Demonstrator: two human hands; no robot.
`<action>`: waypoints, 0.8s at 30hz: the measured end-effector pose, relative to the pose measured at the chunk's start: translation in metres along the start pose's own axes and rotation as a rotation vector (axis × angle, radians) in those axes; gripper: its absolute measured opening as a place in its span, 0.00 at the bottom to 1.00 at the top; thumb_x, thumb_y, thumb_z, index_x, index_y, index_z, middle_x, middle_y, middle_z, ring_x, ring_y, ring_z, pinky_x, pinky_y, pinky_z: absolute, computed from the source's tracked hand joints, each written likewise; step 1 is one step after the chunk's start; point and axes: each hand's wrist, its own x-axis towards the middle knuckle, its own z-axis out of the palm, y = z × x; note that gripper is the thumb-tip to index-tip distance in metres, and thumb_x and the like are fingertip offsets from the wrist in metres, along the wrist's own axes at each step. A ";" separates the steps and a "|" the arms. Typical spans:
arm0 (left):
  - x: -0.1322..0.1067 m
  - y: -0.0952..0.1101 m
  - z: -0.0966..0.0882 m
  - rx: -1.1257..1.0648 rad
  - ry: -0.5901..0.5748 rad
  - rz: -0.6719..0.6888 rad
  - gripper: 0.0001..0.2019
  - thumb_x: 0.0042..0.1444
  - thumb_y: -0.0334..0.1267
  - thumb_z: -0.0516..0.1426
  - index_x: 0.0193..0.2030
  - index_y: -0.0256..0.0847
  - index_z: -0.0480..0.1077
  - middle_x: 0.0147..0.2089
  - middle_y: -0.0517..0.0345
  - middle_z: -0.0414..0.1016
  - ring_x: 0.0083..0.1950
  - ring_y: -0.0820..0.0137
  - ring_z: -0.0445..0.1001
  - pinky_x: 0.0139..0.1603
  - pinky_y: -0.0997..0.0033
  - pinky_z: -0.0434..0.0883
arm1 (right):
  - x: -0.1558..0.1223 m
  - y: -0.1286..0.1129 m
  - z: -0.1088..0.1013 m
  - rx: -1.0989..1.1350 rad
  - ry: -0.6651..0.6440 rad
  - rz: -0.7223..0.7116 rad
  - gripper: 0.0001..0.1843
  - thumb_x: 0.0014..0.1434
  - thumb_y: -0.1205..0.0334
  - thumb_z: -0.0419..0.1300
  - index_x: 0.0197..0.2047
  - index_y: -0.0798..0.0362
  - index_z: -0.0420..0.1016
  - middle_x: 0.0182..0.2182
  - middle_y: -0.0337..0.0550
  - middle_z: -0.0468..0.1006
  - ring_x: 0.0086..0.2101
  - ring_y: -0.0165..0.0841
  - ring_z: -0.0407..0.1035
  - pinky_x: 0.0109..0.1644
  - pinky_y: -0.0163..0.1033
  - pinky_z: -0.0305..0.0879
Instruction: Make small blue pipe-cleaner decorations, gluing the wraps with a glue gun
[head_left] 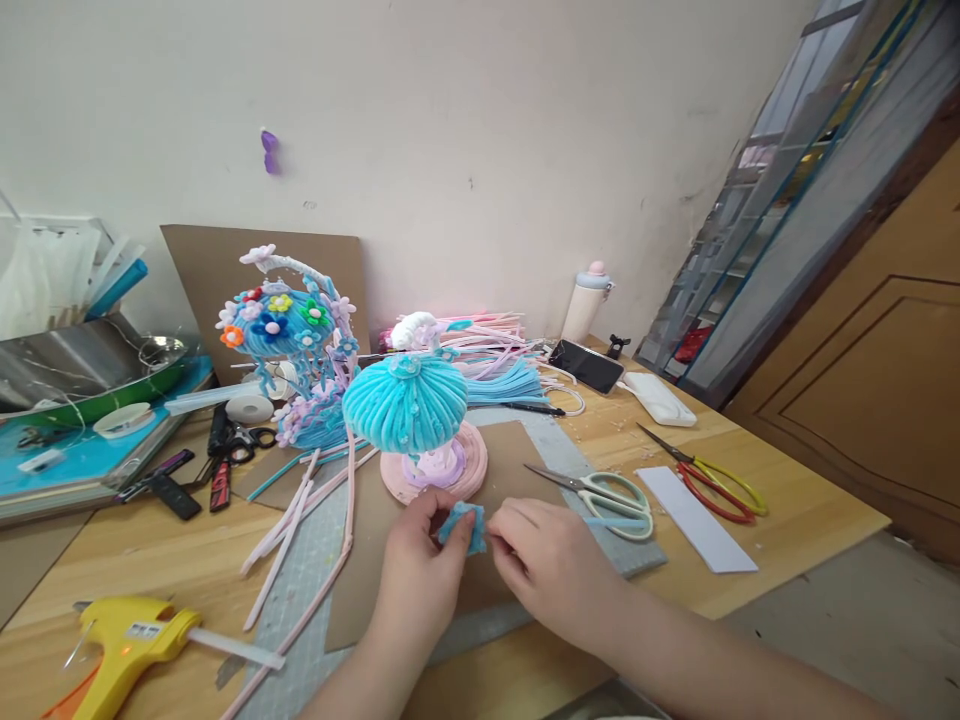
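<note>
Partly hidden, a fuzzy blue piece [477, 537] pinched in the left hand [417, 553], right hand [559, 562] curled, contents unclear.

Left hand [431, 540] and right hand [555, 565], both bare; left forearm [382, 650] and right forearm [675, 640], likewise uncovered to the view's edge, taper toward the wrists.

Blue chenille piece [463, 527]: looked fuzzy, matt
Pleated dome [405, 408]: was ribbed, velvety chenille, low sheen
Round base [474, 468]: looked like coiled chenille, matt
Tabletop [802, 505]: was smooth wood-grain, faint sheen
Cardboard sheet [364, 595]: was flat, matt
Glue gun [139, 640]: had smooth plastic body, slight gloss
Glue stick [238, 648]: was translucent, smooth
Pale-handled scissors [581, 485]: had metal blades, smooth plastic handles
Smartphone [587, 366]: had glossy, glassy screen
Wall [525, 130]: looked matt, scuffed
</note>
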 end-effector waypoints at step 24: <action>0.007 -0.001 -0.003 -0.666 -0.104 -0.160 0.13 0.43 0.41 0.67 0.27 0.36 0.69 0.23 0.62 0.71 0.23 0.78 0.65 0.25 0.79 0.64 | 0.010 -0.004 -0.002 0.871 0.110 0.267 0.06 0.57 0.65 0.55 0.33 0.55 0.73 0.26 0.38 0.71 0.28 0.28 0.63 0.34 0.32 0.58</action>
